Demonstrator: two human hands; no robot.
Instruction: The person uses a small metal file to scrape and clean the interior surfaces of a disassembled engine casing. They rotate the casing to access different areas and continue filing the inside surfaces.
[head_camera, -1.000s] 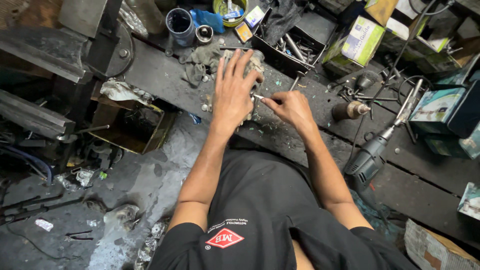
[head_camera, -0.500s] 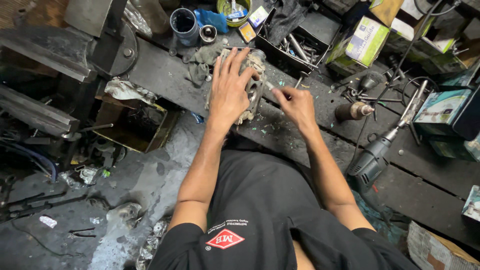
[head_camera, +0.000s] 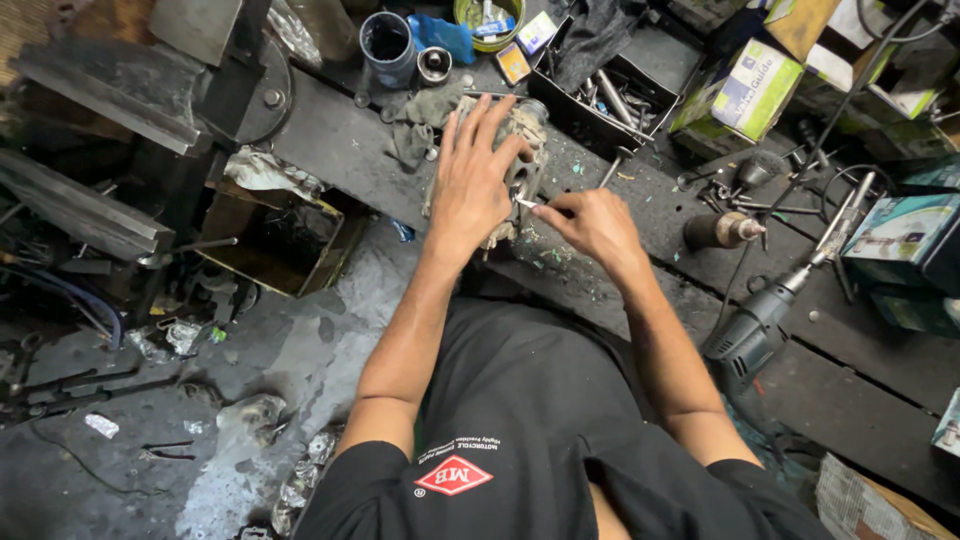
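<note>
The left hand (head_camera: 478, 180) was spread flat on a grimy cast-metal part (head_camera: 520, 150); a thin blade (head_camera: 527, 204) was pinched by the right hand (head_camera: 592, 225) against it, on the scarred dark counter (head_camera: 330, 140).

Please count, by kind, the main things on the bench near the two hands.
Grey metal part under left hand: 1
Thin tool in right hand: 1
Dark cup: 1
Power drill: 1
Black tray: 1
Total: 5
</note>
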